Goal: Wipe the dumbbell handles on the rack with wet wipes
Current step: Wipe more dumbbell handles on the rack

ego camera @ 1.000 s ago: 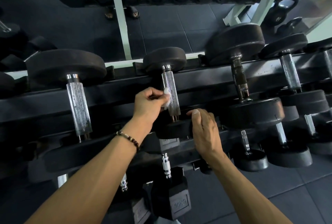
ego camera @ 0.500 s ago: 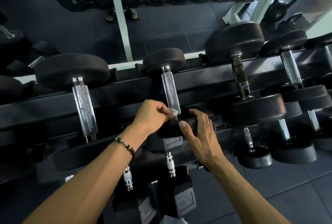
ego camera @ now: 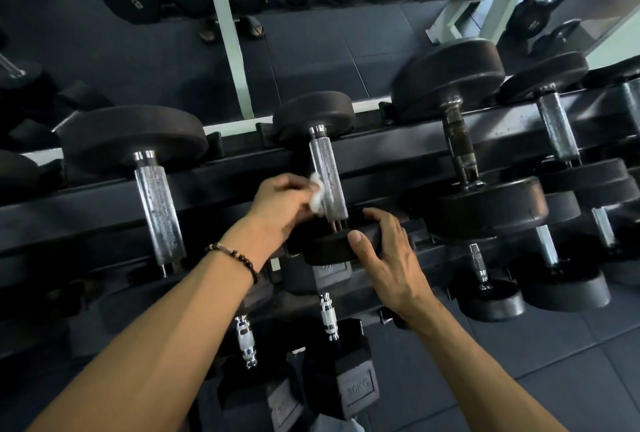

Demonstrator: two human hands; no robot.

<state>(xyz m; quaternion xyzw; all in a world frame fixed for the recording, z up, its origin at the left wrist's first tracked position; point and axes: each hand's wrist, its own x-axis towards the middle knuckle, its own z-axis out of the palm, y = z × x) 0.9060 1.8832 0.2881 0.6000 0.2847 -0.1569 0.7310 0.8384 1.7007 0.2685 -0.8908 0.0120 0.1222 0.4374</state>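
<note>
Mirror (ego camera: 311,51) reflections: "40KG"; hex dumbbell (ego camera: 356,386) "30KG"

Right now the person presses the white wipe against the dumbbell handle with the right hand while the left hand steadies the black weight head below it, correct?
Not quite: the hands are swapped. In the head view the left hand, the one with the beaded bracelet, holds the wet wipe against the knurled dumbbell handle, and the right hand steadies the black weight head below it.

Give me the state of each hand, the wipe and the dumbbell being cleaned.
Left hand: pinches the wet wipe against the handle.
Wet wipe: crumpled, touching the handle's left side.
Dumbbell handle: on the rack, being wiped low down.
Right hand: grips the near weight head.
</note>
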